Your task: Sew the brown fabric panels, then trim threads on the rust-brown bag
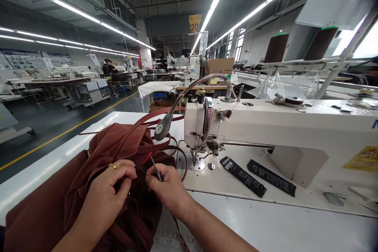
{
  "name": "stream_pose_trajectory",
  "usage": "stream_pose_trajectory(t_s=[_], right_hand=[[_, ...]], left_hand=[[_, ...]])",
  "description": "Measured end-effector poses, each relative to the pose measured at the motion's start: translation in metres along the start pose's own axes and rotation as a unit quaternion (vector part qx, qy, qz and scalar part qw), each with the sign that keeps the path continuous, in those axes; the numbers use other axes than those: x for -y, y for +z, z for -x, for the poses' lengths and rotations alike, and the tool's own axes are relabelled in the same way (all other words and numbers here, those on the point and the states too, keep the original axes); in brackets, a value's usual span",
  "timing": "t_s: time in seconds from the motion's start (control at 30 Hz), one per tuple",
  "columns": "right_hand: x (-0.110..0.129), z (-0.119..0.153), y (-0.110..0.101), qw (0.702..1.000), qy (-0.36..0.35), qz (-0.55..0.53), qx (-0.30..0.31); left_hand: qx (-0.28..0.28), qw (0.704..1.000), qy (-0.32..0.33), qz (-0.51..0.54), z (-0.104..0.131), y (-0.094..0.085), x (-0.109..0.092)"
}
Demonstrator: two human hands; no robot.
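A brown-red fabric bag point(112, 141) with long straps lies bunched on the table to the left of the sewing machine point(201, 126). Over its dark opening, my left hand point(109, 189), with a ring on one finger, is closed in a pinch; what sits between the fingertips is too small or hidden to tell. My right hand point(169, 189) grips small pointed metal snips point(158, 173), their tip aimed up and away from me. Close to that tip shows a bit of bright red point(147, 159). A red and black cord point(180, 228) hangs below my right wrist.
Two black printed labels point(243, 176) lie on the machine bed, right of the needle. A flexible-neck lamp point(163, 126) bends down over the bag. Brown thread cones point(276, 48) stand at upper right. Ruler markings point(168, 240) show at the table's near edge. A person point(109, 69) sits far left.
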State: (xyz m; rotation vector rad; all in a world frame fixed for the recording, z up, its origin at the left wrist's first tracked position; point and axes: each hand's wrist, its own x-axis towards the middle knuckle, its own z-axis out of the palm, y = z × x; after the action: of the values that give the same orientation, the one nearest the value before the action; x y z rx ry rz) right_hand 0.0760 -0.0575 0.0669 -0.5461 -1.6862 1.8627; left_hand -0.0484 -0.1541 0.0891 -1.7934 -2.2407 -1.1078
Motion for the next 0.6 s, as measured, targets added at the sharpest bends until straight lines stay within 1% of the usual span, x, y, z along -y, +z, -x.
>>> stream_pose_trajectory(t_s=[0.07, 0.1, 0.13, 0.17, 0.23, 0.33, 0.47, 0.53, 0.6], right_hand=[[-0.001, 0.002, -0.001, 1.000, -0.002, -0.009, -0.001], [-0.001, 0.003, -0.001, 1.000, -0.003, -0.013, 0.001], [-0.001, 0.003, -0.002, 1.000, -0.004, -0.016, 0.002], [-0.002, 0.003, -0.002, 1.000, -0.004, -0.019, 0.003], [-0.003, 0.003, -0.002, 1.000, -0.006, -0.030, 0.005], [-0.003, 0.003, -0.003, 0.999, -0.011, -0.047, 0.010], [-0.003, 0.003, -0.004, 0.998, -0.028, -0.049, 0.020], [-0.002, 0.002, -0.005, 0.998, -0.030, -0.045, 0.030], [-0.002, 0.002, -0.005, 0.998, -0.026, -0.041, 0.038]], left_hand=[[-0.074, 0.990, 0.071, -0.094, 0.005, 0.001, -0.003], [-0.097, 0.983, 0.098, -0.124, 0.007, 0.001, -0.005], [-0.106, 0.978, 0.117, -0.139, 0.009, 0.000, -0.006], [-0.101, 0.976, 0.127, -0.143, 0.011, 0.000, -0.007], [-0.063, 0.982, 0.120, -0.130, 0.013, 0.000, -0.009], [0.016, 0.990, 0.067, -0.119, 0.012, 0.000, -0.012], [0.085, 0.990, 0.011, -0.108, 0.005, -0.001, -0.017], [0.127, 0.987, -0.035, -0.092, 0.001, -0.003, -0.017], [0.148, 0.984, -0.082, -0.052, -0.002, -0.004, -0.017]])
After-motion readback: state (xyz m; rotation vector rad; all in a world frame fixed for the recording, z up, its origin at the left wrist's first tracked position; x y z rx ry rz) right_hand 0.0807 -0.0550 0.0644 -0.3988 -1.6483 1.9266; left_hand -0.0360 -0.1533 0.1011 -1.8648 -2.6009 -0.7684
